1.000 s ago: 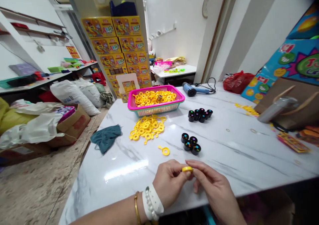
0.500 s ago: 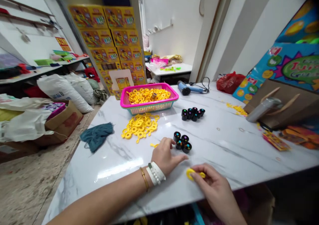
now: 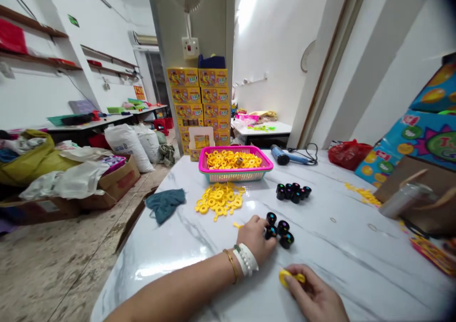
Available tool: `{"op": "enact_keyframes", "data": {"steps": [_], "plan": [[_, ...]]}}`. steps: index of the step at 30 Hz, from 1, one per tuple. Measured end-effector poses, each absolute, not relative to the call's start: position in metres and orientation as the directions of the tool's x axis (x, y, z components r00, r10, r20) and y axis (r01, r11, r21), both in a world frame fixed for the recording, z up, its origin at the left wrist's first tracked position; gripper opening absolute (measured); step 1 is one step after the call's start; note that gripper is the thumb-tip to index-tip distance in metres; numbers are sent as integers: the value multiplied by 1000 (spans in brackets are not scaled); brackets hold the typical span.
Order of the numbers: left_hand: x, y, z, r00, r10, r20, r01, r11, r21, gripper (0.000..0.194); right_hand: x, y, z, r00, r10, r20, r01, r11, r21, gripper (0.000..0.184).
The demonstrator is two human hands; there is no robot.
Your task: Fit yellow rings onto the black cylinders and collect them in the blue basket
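My left hand (image 3: 259, 239) reaches onto the white marble table (image 3: 338, 246), its fingers closed around one of the small black caps (image 3: 280, 231) in the near cluster. My right hand (image 3: 313, 296) rests near the table's front edge and pinches a yellow plastic ring (image 3: 289, 277) against the tabletop. A loose pile of yellow rings (image 3: 220, 199) lies beyond my left hand. Behind it stands a pink basket (image 3: 235, 169) full of yellow rings. A second group of black caps (image 3: 293, 192) sits further back.
A teal cloth (image 3: 166, 203) lies at the table's left edge. A blue hair dryer (image 3: 289, 156), a red bag (image 3: 348, 153), a brown paper bag (image 3: 416, 189) and colourful boxes (image 3: 423, 137) stand at the right. Sacks and cartons crowd the floor on the left.
My left hand let go of the yellow ring and moved forward to the near black caps. My right hand lowered the ring to the table. The camera tilted up.
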State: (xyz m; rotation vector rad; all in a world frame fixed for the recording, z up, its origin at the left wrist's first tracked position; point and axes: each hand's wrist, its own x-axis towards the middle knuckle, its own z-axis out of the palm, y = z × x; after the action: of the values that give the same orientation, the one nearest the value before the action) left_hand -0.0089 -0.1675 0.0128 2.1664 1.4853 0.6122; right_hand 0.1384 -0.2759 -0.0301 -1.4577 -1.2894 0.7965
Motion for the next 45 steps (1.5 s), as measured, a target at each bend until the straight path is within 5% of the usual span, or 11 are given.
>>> {"op": "enact_keyframes", "data": {"steps": [5, 12, 19, 26, 31, 35, 40, 45], "plan": [[-50, -210, 18, 379, 918, 121, 745, -380, 548, 21, 143, -287, -5, 142, 988, 63, 439, -6, -898, 32], [-85, -251, 15, 456, 876, 153, 652, -447, 613, 24, 111, -262, 29, -191, 960, -206, 164, -176, -971, 31], [-81, -248, 14, 450, 882, 143, 657, -435, 616, 28, 92, -254, 25, -54, 991, -124, 242, -108, -964, 26], [-81, -246, 19, 481, 876, 45, 625, -378, 682, 19, 88, -261, 21, -81, 974, -210, 208, -189, -960, 32], [-79, -243, 27, 472, 860, -194, 455, -50, 889, 28, 84, -266, 18, -47, 983, -177, 188, -165, -968, 33], [-75, -245, 27, 493, 815, -304, 289, 176, 941, 24, 85, -267, 16, -35, 991, -129, 216, -119, -969, 31], [-72, -259, 22, 399, 913, -84, 405, -94, 909, 24, 83, -265, 15, -6, 997, -82, 164, -80, -983, 29], [-69, -267, 14, 380, 917, 122, 572, -337, 748, 29, 86, -270, 9, 74, 997, 21, 150, 10, -989, 27]]}}
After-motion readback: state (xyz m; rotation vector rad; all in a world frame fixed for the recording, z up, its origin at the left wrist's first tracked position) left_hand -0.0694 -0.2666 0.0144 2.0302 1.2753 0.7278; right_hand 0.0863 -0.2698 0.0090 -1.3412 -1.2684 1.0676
